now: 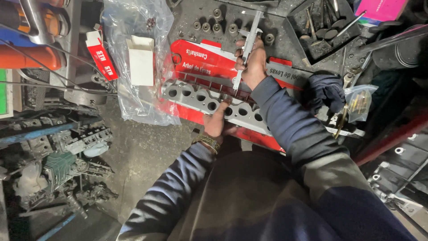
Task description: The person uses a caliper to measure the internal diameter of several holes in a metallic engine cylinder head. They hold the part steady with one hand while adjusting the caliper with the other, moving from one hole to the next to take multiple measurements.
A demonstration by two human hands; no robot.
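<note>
Caliper (248,42) upright in right hand (254,67), pointing away

I'm looking straight down into a cramped, dim workshop. The desk (285,13) up top is dark, greasy metal, scuffed and stained. Below and left of it I see a bare concrete floor (142,151), grey and oil-marked. Along the left edge, a heap of grimy engine parts (58,165) sits on the floor, with a blue bar (44,132) running across above it. Top left there's an orange machine body (26,56) with thin dark cables crossing it. A red beam (392,138) slants down the right side. Light is cool and flat, brightest over the middle, falling off into shadow at the corners.
</note>
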